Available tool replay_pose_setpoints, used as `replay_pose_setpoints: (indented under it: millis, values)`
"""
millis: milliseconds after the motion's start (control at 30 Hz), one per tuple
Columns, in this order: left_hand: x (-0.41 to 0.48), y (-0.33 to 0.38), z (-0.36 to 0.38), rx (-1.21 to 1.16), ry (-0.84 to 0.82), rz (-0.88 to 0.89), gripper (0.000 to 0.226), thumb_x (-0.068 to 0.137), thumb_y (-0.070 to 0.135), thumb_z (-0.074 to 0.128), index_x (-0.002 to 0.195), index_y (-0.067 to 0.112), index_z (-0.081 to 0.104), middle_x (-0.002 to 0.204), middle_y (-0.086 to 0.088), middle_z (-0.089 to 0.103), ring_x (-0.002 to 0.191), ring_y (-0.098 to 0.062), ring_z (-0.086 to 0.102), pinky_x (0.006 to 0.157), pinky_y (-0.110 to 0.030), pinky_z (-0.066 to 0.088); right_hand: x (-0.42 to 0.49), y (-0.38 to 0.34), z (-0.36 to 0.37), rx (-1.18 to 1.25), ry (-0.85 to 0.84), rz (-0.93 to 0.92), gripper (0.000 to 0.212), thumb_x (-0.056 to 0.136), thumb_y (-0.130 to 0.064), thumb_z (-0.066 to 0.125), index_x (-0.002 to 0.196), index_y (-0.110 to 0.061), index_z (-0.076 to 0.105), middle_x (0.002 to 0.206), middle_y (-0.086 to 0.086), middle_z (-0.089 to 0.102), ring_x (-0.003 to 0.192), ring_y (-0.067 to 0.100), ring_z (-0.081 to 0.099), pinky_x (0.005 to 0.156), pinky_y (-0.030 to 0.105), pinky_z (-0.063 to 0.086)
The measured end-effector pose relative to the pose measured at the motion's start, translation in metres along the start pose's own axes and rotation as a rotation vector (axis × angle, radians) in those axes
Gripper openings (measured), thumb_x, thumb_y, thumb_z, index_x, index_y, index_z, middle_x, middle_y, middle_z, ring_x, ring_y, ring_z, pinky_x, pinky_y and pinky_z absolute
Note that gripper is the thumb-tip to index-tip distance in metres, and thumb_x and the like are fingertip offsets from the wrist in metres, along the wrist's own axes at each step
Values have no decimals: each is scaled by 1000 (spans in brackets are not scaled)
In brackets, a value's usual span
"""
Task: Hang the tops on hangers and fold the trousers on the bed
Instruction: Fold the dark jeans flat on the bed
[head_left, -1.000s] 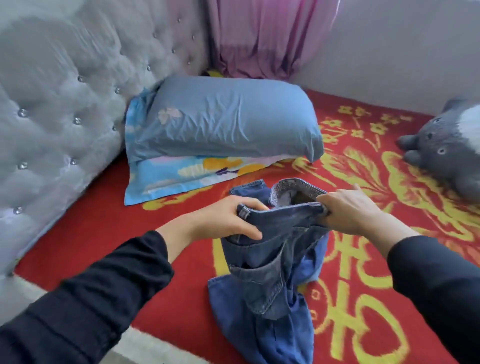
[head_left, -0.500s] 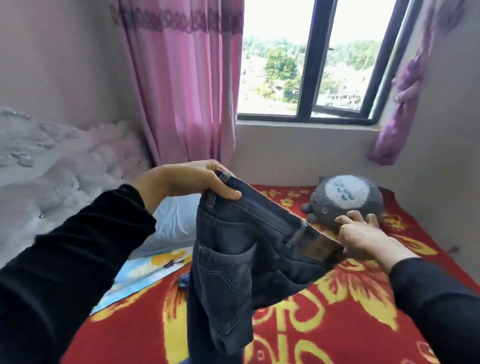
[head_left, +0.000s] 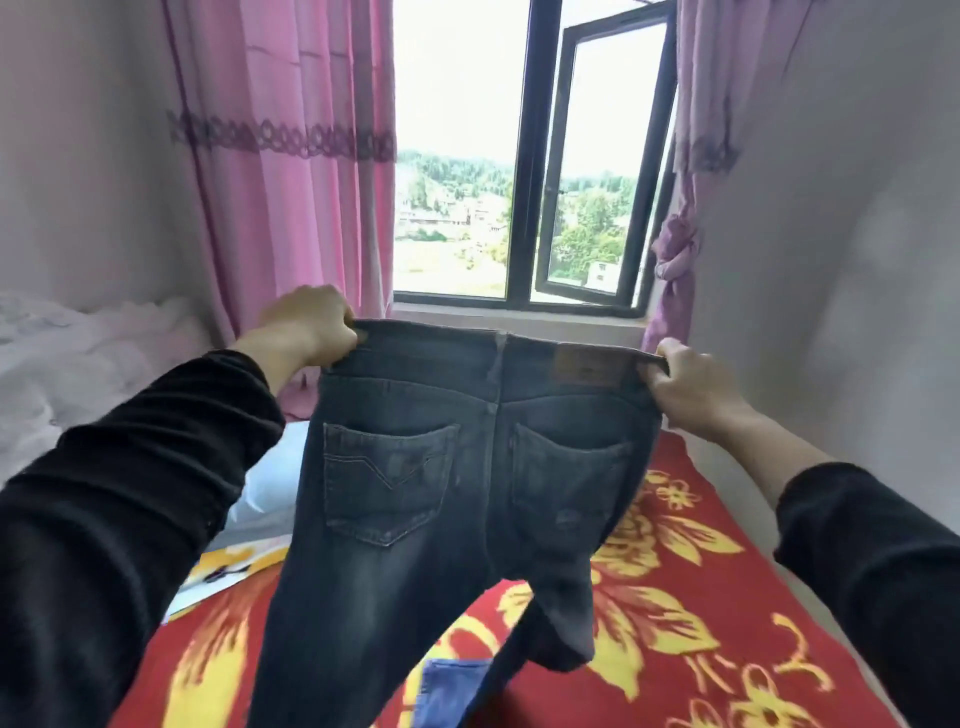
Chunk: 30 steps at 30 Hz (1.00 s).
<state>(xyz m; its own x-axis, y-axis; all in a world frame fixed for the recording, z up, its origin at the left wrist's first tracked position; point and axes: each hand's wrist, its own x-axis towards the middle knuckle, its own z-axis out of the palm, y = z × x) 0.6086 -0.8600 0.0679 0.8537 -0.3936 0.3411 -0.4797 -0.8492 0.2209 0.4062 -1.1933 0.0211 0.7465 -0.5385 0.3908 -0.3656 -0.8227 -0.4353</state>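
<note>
As seen from the head camera, the jeans are held up in the air above the bed, seat side toward the camera, with the waistband stretched level between both hands. The left hand is curled round one end of the waistband. The right hand pinches the other end, thumb on the near face. The hands are well apart.

The fabric is dark grey-black denim, faded paler on the seat and thighs. Two back pockets show, and the one nearer the left hand has V-shaped stitching. Both legs hang down, and the one below the right hand is bunched.

A brown patch sits on the waistband beside the centre belt loop; its writing is too blurred to read.

A red bed cover with yellow flowers lies beneath, with a piece of blue cloth on it.
</note>
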Motion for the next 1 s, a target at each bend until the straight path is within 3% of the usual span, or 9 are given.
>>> replay_pose_setpoints:
  millis: [133, 233, 300, 433, 533, 667, 767, 867, 1000]
  values:
    - [1, 58, -2, -143, 244, -61, 20, 89, 22, 60, 76, 8, 66, 66, -4, 60, 63, -22, 58, 52, -27, 37, 7, 23, -34, 73, 240, -22, 27, 100, -34, 41, 113, -12, 46, 96, 13, 60, 78, 33, 56, 67, 34, 41]
    - [5, 93, -11, -524, 322, -133, 13, 91, 14, 58, 89, 5, 67, 78, -9, 68, 62, -25, 68, 60, -34, 57, 17, 26, -62, 337, 344, -9, 21, 101, -29, 40, 114, -14, 43, 89, 8, 60, 49, 23, 60, 38, 24, 41]
    - [9, 112, -16, -656, 431, -125, 14, 92, 15, 53, 97, 7, 64, 83, -9, 68, 64, -26, 69, 65, -40, 60, 23, 25, -76, 511, 407, 6, 10, 102, -26, 39, 108, -18, 40, 85, 9, 59, 40, 20, 61, 31, 19, 40]
    - [29, 132, -33, -719, 662, -63, 23, 94, 25, 45, 103, 9, 58, 100, -14, 66, 86, -34, 67, 78, -53, 55, 43, 17, -94, 564, 602, -67, 6, 101, -22, 39, 102, -17, 36, 86, 3, 53, 75, 36, 65, 60, 45, 57]
    - [50, 142, -40, -826, 716, -20, 15, 93, 31, 47, 86, 19, 53, 96, -12, 66, 79, -33, 68, 75, -54, 55, 66, 19, -96, 557, 682, -105, 17, 99, -24, 39, 110, -10, 40, 97, 11, 54, 87, 36, 61, 76, 54, 53]
    - [84, 147, -15, -846, 597, 1, 10, 94, 31, 55, 86, 25, 55, 85, 1, 64, 53, -19, 68, 65, -41, 58, 103, 46, -72, 501, 620, -92, 13, 100, -24, 38, 105, -13, 40, 92, 11, 54, 83, 30, 56, 68, 43, 47]
    - [121, 146, 27, -840, 388, -56, 12, 94, 28, 60, 99, 17, 60, 99, -6, 67, 63, -28, 70, 66, -42, 60, 137, 71, -39, 511, 487, -4, 10, 100, -25, 39, 100, -15, 38, 79, -1, 49, 73, 21, 49, 62, 33, 37]
    - [157, 153, 68, -997, 234, -147, 11, 93, 22, 62, 102, 15, 61, 102, -5, 61, 83, -37, 68, 68, -42, 61, 177, 88, -10, 557, 405, 130, 11, 98, -27, 43, 105, -18, 43, 84, -4, 49, 76, 18, 47, 69, 31, 34]
    - [202, 168, 95, -1230, 90, -205, 2, 97, 20, 55, 96, 21, 56, 108, -4, 56, 81, -34, 64, 71, -38, 58, 228, 98, -2, 561, 343, 150, 9, 98, -28, 43, 104, -21, 41, 81, -8, 46, 67, 8, 43, 55, 28, 33]
